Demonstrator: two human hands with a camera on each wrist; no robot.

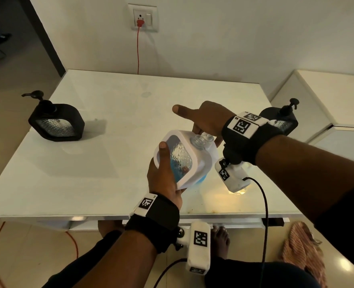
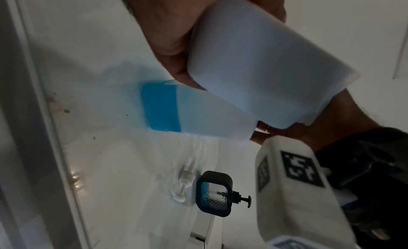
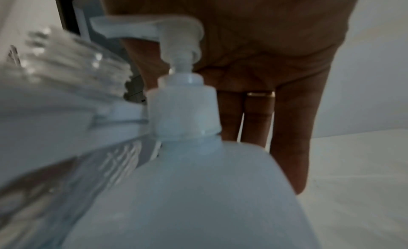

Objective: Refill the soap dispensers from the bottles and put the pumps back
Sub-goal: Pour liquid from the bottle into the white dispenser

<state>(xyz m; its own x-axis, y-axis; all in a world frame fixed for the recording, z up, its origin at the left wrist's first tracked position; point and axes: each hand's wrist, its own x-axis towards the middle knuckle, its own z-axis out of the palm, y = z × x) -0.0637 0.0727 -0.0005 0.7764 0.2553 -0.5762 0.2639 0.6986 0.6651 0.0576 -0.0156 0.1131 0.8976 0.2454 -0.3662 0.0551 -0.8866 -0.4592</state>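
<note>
My left hand (image 1: 163, 177) grips a white soap dispenser (image 1: 184, 161), tilted above the table, its clear threaded neck (image 1: 199, 141) open with no pump on it. Right beside that neck stands a white refill bottle (image 3: 198, 200) with blue soap low in it (image 2: 161, 108). My right hand (image 1: 205, 119) lies over the bottle's white pump head (image 3: 154, 27), palm on it and fingers straight. The pump spout points toward the dispenser neck (image 3: 73, 64). A loose clear pump (image 2: 183, 188) lies on the table.
Two black dispensers with pumps fitted stand on the white table (image 1: 130, 96), one at the left edge (image 1: 56, 121) and one at the right edge (image 1: 282, 119). A red cord (image 1: 138, 50) hangs from a wall socket. A white cabinet (image 1: 317, 96) stands to the right.
</note>
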